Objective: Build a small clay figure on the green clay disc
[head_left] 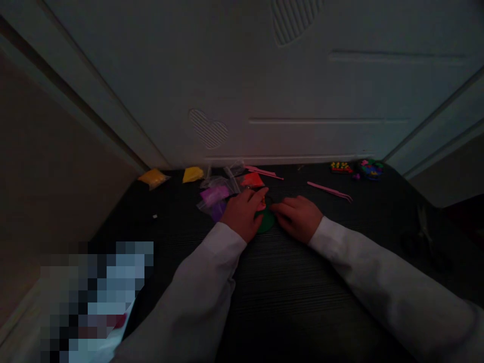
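Observation:
In dim light both my hands rest on a dark ribbed mat (287, 282) in front of a white door. My left hand (244, 212) has its fingers curled, pinching a small orange bit (262, 203) above a green round piece (266, 222). My right hand (298, 216) lies knuckles up, fingers bent down onto the mat at the green piece's right edge; what they hold, if anything, is hidden. Both arms wear white sleeves.
Small plastic bags lie behind the hands: purple (215, 195), red (252, 179), two yellow (192, 174) (153, 177). Pink tweezers (329, 191) and another pink tool (263, 172) lie near the door (264, 75). Colourful bead pieces (368, 169) sit at the far right.

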A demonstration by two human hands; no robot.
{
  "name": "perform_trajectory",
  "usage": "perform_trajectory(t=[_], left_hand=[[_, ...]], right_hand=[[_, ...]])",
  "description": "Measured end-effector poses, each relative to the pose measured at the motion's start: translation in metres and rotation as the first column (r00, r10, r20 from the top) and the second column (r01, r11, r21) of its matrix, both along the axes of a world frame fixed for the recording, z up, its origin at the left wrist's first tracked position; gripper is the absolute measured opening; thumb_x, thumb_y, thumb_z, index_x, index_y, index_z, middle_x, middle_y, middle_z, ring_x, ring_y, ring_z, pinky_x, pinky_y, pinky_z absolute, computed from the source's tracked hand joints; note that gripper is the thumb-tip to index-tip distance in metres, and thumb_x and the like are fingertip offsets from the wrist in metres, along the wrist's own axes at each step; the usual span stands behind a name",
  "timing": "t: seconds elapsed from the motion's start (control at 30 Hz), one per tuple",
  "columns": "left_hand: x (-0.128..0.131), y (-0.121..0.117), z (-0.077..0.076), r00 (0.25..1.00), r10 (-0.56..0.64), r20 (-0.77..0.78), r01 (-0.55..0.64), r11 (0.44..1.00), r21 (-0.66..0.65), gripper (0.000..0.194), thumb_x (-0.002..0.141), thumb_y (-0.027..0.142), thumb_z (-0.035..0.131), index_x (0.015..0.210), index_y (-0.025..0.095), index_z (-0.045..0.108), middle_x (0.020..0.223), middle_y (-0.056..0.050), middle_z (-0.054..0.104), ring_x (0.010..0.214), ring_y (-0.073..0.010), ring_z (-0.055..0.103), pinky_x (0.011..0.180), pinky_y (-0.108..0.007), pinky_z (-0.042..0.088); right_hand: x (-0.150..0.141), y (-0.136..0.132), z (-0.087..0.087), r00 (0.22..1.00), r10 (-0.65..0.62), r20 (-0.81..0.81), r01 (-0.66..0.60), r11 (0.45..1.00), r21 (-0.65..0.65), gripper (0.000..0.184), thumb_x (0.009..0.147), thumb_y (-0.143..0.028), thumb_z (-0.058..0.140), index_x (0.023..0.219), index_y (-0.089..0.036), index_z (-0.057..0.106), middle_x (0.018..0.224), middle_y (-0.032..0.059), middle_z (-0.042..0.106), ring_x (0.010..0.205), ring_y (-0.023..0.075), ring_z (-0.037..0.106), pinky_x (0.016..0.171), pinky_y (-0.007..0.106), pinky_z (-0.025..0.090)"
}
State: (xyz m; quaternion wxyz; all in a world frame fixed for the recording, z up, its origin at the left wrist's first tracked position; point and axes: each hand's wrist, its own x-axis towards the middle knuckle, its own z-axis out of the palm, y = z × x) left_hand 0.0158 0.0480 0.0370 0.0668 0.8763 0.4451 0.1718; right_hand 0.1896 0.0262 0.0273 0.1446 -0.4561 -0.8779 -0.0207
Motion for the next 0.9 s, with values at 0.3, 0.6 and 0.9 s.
perform_trajectory(t=[0.3, 0.6, 0.9], left_hand=[[0.0010, 0.0001, 0.0012, 1.000, 0.006, -0.014, -0.007, 1.000, -0.010, 0.057, 0.068, 0.021, 0.049, 0.120, 0.024, 0.026, 0.102, -0.004, 0.045, 0.097, -0.0189, 0.042, 0.081, -0.034, 0.035], [0.0007, -0.0013, 0.0010, 1.000, 0.008, -0.014, -0.008, 1.000, -0.009, 0.056, 0.069, 0.020, 0.048, 0.120, 0.024, 0.026, 0.102, -0.004, 0.045, 0.099, -0.0191, 0.041, 0.081, -0.034, 0.035], [0.0000, 0.0002, -0.0014, 1.000, -0.001, 0.008, 0.001, 1.000, 0.003, 0.056, 0.067, 0.020, 0.049, 0.119, 0.024, 0.027, 0.104, -0.004, 0.044, 0.100, -0.0193, 0.041, 0.082, -0.033, 0.036]], right_hand=[[0.0002, 0.0008, 0.0007, 0.998, 0.007, 0.062, -0.008, 1.000, 0.007, 0.029, 0.077, -0.023, 0.039, 0.104, -0.024, 0.049, 0.079, 0.0035, 0.052, 0.072, 0.0145, 0.045, 0.063, 0.028, 0.026], [-0.0011, 0.0018, -0.0011, 0.998, -0.005, 0.070, 0.005, 1.000, 0.000, 0.027, 0.078, -0.024, 0.037, 0.102, -0.024, 0.049, 0.081, 0.0033, 0.052, 0.073, 0.0146, 0.046, 0.063, 0.027, 0.027], [-0.0001, 0.0011, -0.0017, 0.997, -0.038, -0.066, 0.036, 0.999, -0.038, 0.024, 0.076, -0.023, 0.039, 0.098, -0.020, 0.049, 0.082, 0.0030, 0.053, 0.072, 0.0135, 0.047, 0.065, 0.026, 0.031]])
